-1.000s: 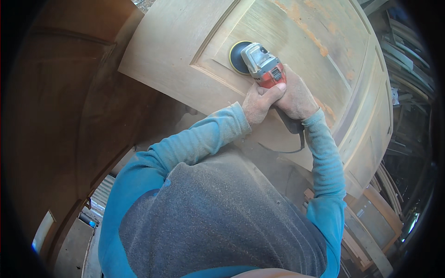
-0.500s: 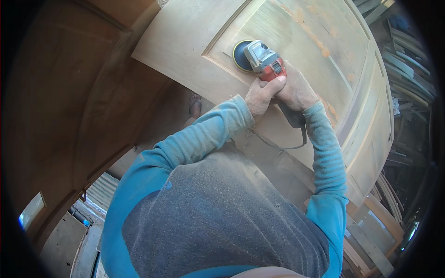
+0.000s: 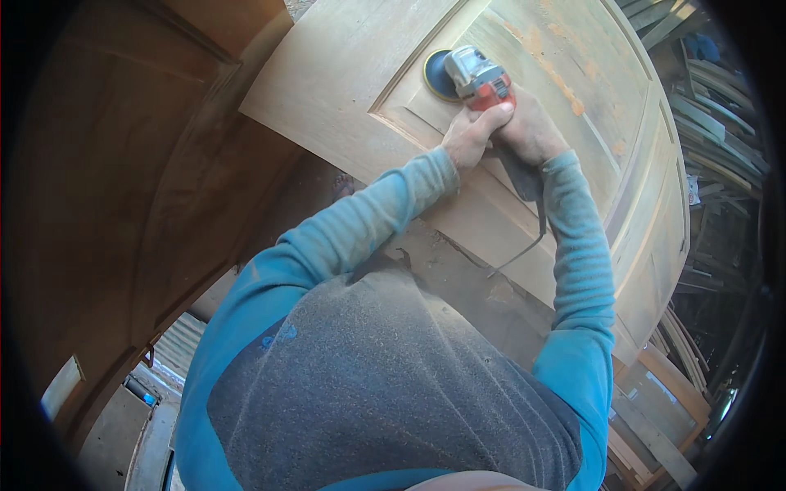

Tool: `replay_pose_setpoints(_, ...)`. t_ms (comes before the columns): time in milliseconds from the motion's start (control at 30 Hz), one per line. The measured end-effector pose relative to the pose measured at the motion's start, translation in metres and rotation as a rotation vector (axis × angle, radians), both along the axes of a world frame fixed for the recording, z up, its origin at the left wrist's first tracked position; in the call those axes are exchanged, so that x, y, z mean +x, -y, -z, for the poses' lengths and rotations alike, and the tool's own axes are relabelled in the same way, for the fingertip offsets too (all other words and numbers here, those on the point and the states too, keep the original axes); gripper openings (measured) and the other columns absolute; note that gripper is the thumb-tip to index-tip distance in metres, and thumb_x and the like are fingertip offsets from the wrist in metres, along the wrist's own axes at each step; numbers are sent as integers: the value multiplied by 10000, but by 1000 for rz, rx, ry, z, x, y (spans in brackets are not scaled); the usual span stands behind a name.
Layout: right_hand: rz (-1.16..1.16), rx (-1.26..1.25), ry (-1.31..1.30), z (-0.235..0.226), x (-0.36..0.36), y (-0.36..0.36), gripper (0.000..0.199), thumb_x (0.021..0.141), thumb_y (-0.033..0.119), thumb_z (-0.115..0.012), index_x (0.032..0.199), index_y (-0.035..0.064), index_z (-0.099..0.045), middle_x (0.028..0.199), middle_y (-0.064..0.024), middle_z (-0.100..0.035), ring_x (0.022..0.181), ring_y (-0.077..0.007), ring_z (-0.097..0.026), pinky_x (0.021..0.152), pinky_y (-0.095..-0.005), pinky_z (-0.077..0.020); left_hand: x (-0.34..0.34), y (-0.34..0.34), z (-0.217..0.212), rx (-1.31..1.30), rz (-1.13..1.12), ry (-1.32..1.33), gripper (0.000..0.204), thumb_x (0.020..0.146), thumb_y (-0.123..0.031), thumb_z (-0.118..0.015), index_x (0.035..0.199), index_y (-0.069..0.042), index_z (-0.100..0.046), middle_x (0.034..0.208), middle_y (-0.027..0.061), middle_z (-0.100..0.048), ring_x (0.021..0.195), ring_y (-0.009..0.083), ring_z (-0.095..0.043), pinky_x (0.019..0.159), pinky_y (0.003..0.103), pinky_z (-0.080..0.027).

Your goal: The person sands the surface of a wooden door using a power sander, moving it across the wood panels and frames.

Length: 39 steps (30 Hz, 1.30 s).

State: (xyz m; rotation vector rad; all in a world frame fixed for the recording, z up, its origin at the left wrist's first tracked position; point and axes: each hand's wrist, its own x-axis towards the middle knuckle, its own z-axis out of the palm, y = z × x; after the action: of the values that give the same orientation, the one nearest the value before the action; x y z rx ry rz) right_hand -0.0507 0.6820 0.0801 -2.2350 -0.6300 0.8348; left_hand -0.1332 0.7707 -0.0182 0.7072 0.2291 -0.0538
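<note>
- Nearest is the person's dark grey shirt front [image 3: 385,376], strewn with pale dust, with blue sleeves [image 3: 352,225] reaching forward from both sides.
- Both hands are closed round a red and grey power sander: the left hand [image 3: 468,141] from the left, thumb laid over the red body, and the right hand [image 3: 534,131] from the right.
- The power sander [image 3: 478,72] is over the panel of a pale wooden door, its round, yellow-edged disc [image 3: 440,75] toward the left; any marks on its casing are too small to read.
- A dark cable [image 3: 524,252] loops down from the tool's rear, left of the right sleeve.
- The pale wooden door [image 3: 327,78] slants beneath the tool, with orange-brown patches [image 3: 553,74] to the tool's right.
- A bare foot [image 3: 342,186] shows just beyond the door's lower left edge.
- A dark brown panelled door [image 3: 106,180] stands along the left.
- At lower right is a wooden frame [image 3: 698,399] around a greyish pane.
- Farther off, at right, lengths of timber [image 3: 708,123] lie piled; near them a small white label-like piece [image 3: 693,190] bears blurred, unreadable marks.
</note>
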Motion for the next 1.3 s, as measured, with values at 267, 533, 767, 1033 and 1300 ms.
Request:
replay_pose_setpoints(267, 12, -85, 91, -2, 40, -10, 510, 820, 269, -763, 1244, 22, -622, 1092, -153, -726, 992, -242, -690, 902, -377, -542, 48, -15, 2, -33, 27, 62, 570, 954, -420, -664, 1352, -19, -589, 1206, 107, -669, 1088, 203, -667, 930, 377, -570)
replay_pose_setpoints(533, 96, -3, 131, 3, 24, 32, 481, 822, 263, -748, 1233, 34, -645, 1098, -154, -732, 1035, -281, -697, 934, -377, -522, 39, 25, -4, -117, -11, 107, 501, 953, -330, -712, 1325, -10, -613, 1111, 67, -706, 1022, 152, -664, 914, 316, -547)
replay_pose_setpoints(767, 191, -87, 195, 7, 73, 62, 418, 869, 264, -735, 1194, 12, -663, 1045, -123, -742, 939, -200, -698, 829, -365, -557, 105, 39, 8, 106, 258, 96, 576, 948, -435, -666, 1353, -31, -610, 1258, 107, -677, 1123, 213, -654, 1001, 373, -514)
replay_pose_setpoints(1033, 348, -61, -4, 0, 32, 89, 461, 846, 242, -760, 1227, 7, -647, 1083, -102, -726, 1001, -205, -681, 907, -357, -534, 58, 84, -1, 32, 166, -51, 597, 919, -339, -745, 1355, 19, -550, 1146, 97, -704, 1103, 185, -649, 1001, 346, -509)
replay_pose_setpoints(1300, 287, -84, 14, -4, -8, 99, 493, 828, 277, -770, 1217, 11, -627, 1078, -145, -714, 1007, -252, -677, 933, -376, -519, 13, 91, -7, -115, 159, -31, 514, 933, -315, -745, 1313, -10, -583, 1105, 71, -712, 1043, 136, -647, 955, 313, -522)
